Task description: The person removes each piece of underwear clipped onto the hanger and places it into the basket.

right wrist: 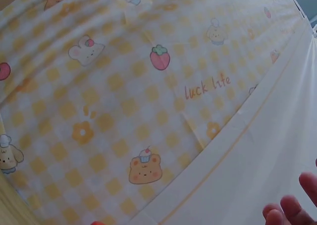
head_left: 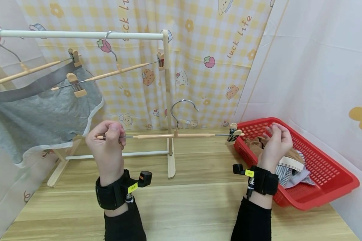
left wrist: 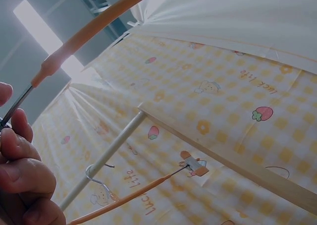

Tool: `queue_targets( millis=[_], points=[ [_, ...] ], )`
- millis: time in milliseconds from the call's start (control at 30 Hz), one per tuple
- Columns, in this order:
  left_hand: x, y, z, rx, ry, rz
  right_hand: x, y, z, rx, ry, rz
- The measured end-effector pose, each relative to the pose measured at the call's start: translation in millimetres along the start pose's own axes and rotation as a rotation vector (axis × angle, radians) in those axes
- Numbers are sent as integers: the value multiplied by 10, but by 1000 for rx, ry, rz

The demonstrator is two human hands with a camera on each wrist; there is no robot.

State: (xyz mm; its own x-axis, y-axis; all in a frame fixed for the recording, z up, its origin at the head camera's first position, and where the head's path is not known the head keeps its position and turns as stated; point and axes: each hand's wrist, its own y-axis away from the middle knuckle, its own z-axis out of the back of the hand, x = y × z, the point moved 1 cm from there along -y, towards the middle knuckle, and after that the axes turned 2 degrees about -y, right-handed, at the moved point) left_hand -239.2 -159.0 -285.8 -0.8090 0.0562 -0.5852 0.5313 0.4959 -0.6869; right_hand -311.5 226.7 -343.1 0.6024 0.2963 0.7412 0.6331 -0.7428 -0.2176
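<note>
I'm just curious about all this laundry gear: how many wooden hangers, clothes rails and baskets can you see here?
Wooden clip hangers: 3, one held by the left hand at, two on the rail at and
White clothes rail: 1
Red plastic basket: 1
Total: 5

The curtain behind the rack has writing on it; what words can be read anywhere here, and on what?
"luck life": printed on the curtain, also clear in the right wrist view.
"luck life": upside down on the same curtain in the left wrist view.
Yellow tags on the wristbands: too small to read.
</note>
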Motion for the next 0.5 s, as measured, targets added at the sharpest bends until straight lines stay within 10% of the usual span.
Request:
queue_targets(
  millis=[500],
  points=[
    [9,-1,1,7,7,3,406,425,-253,813,-80,131]
  ],
)
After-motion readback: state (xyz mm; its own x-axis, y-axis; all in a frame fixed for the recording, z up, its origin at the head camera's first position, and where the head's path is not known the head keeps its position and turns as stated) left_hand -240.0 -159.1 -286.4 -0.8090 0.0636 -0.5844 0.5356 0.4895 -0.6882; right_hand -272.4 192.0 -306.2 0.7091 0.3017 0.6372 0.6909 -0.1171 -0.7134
